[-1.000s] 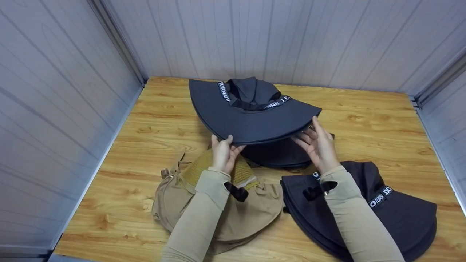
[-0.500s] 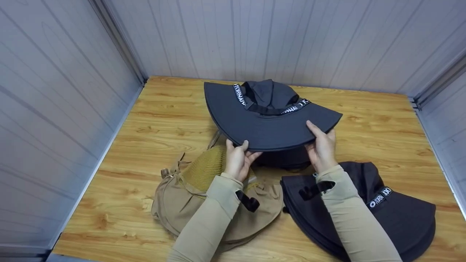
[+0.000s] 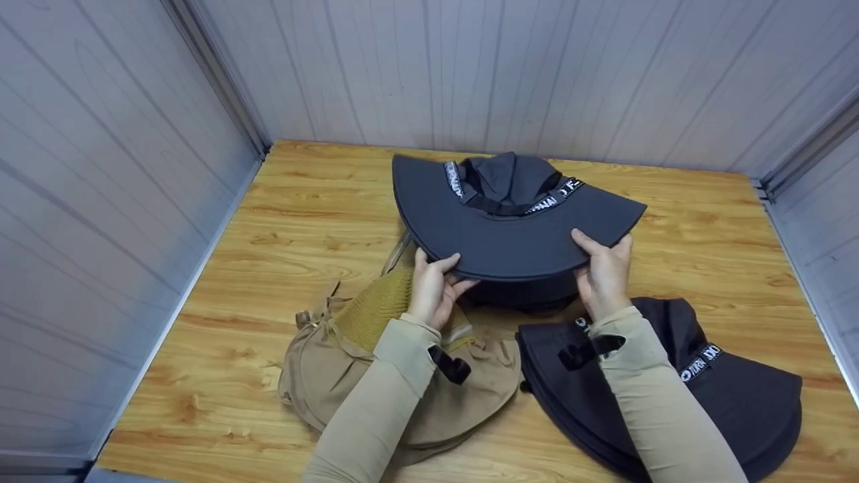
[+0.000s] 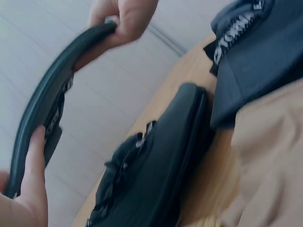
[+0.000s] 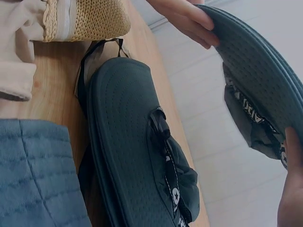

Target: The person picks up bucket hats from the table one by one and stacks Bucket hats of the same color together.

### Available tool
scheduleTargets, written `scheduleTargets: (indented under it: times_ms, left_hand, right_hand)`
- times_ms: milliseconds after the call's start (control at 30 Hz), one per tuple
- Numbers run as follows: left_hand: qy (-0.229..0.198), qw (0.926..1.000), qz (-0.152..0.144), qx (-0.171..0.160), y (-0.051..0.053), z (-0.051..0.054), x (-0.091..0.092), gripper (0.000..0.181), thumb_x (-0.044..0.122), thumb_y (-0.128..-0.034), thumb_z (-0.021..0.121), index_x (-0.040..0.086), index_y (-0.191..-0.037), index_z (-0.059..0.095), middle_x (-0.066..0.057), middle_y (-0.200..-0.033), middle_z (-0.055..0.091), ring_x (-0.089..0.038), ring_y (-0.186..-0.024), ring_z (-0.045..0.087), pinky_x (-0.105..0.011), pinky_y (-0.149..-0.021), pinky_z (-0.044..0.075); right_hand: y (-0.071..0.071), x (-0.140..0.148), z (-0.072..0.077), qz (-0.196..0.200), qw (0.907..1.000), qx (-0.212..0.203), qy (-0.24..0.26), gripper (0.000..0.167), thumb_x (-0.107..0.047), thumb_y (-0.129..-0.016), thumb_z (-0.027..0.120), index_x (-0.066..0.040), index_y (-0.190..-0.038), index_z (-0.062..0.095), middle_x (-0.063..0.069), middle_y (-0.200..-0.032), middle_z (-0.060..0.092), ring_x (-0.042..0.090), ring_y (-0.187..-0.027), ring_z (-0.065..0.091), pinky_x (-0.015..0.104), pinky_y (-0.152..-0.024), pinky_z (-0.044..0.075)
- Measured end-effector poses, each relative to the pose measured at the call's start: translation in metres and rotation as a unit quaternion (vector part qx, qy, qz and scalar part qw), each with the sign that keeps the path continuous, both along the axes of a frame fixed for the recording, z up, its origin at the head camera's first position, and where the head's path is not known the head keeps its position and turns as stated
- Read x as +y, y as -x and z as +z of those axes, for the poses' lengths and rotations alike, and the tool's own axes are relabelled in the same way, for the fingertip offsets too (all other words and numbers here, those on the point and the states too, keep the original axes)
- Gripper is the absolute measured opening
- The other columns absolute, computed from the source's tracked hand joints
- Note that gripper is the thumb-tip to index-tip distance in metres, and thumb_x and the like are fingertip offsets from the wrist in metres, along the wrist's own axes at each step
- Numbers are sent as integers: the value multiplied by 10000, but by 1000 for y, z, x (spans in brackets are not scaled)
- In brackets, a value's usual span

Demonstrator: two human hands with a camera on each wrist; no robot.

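Note:
A dark grey wide-brimmed sun hat, folded in half with a lettered band, is held tilted above the table. My left hand pinches its curved brim edge near the middle, thumb on top and fingers underneath. Further right along the brim, my right hand grips it the same way. Below the held hat lies a second dark folded hat, mostly covered in the head view. In the left wrist view, the held hat's brim appears edge-on between both hands.
Tan hats with a woven straw crown lie at the front left of the wooden table. More dark folded hats lie at the front right. Panelled walls enclose the back and sides.
The held hat has shifted right and slightly nearer, the left hand moving with it. My right hand, loosely at the brim's edge before, now grips it with the thumb on top.

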State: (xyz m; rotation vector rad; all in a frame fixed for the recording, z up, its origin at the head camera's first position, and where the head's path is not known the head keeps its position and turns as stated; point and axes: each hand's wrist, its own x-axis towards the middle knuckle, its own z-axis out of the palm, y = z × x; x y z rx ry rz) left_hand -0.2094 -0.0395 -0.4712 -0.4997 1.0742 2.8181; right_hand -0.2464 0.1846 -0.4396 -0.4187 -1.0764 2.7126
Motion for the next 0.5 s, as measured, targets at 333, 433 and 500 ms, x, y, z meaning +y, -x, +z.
scheduleTargets:
  times_ms: [333, 433, 500]
  left_hand:
    - [647, 9979, 15, 24, 15, -4, -19, 515, 68, -993, 513, 219, -1448, 324, -80, -1072, 651, -205, -827, 710, -383, -690, 593]
    - [740, 9973, 42, -9, 18, -2, -23, 539, 93, -1006, 501, 245, -1484, 305, -80, -1108, 639, -187, -832, 696, -375, -687, 588]
    - [776, 9970, 55, -29, 20, -1, -26, 558, 107, -1012, 497, 255, -1506, 283, -90, -1145, 631, -182, -840, 691, -371, -690, 587]
  right_hand:
    - [-5, 20, -5, 65, 10000, -5, -64, 612, 276, -833, 543, -140, -1260, 402, 95, -1226, 544, 191, -960, 682, 305, -757, 609]
    - [-5, 24, -7, 54, 9999, -64, -75, 613, 282, -829, 541, -136, -1256, 405, 94, -1227, 541, 187, -962, 680, 302, -765, 607]
    - [-5, 26, -7, 60, 9998, -125, -112, 609, 282, -827, 546, -135, -1249, 408, 89, -1222, 545, 183, -959, 679, 301, -767, 607]
